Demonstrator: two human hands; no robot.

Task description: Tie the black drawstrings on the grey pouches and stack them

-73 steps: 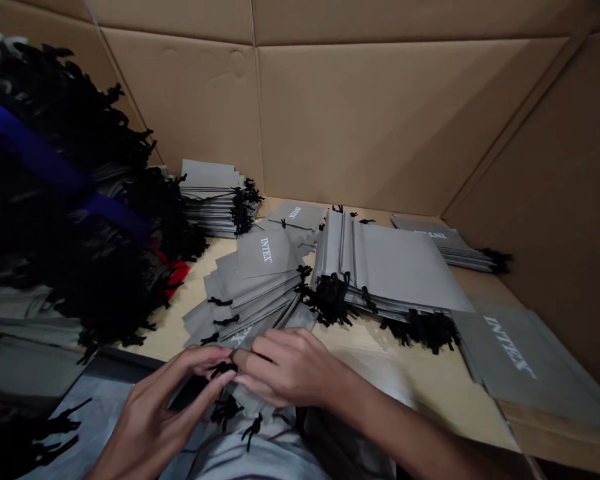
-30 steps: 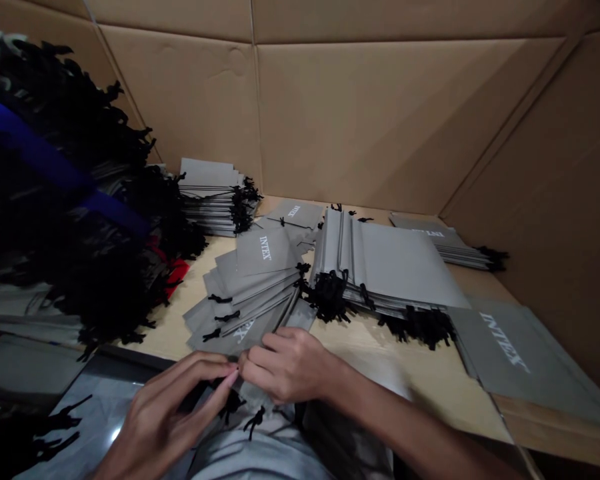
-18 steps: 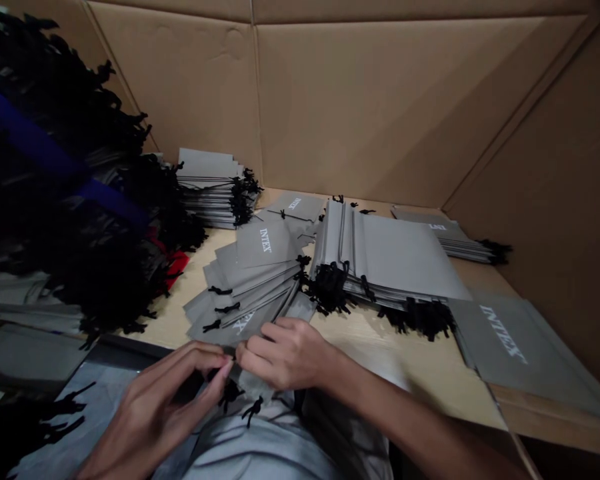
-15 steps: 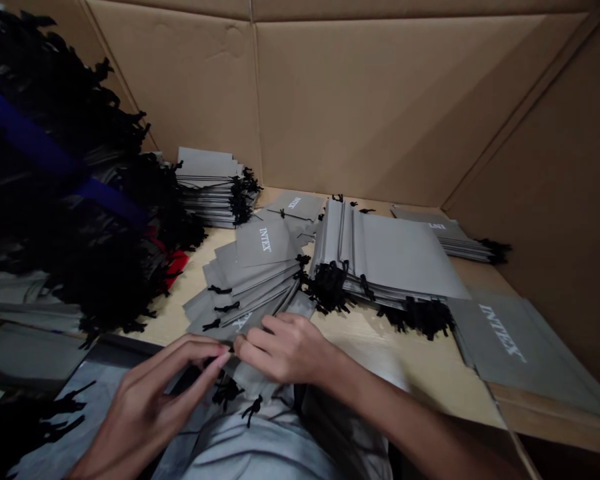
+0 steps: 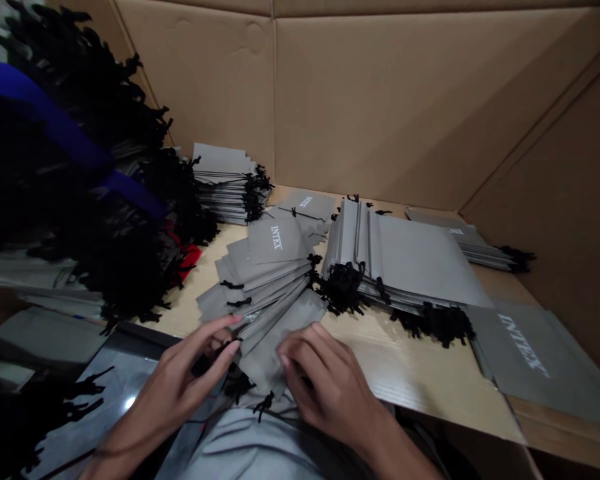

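As the bag (image 5: 265,350) lies between my left hand (image 5: 183,373), finger and thumb parted, and curled right hand (image 5: 327,380), grip impossible to tell, it looks light, limp, best pinched at an edge.

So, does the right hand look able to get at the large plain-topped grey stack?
Probably yes: between the right hand and the large plain-topped grey stack, only bare tabletop shows, though blur hides whether that hand holds anything.

We counted one left hand (image 5: 180,373), one right hand (image 5: 333,380), one blue strap (image 5: 70,139), one red patch (image 5: 191,262), five INTEX prints (image 5: 525,345), two partial; gray bags (image 5: 427,260), black cords (image 5: 343,283) overlapped too much.
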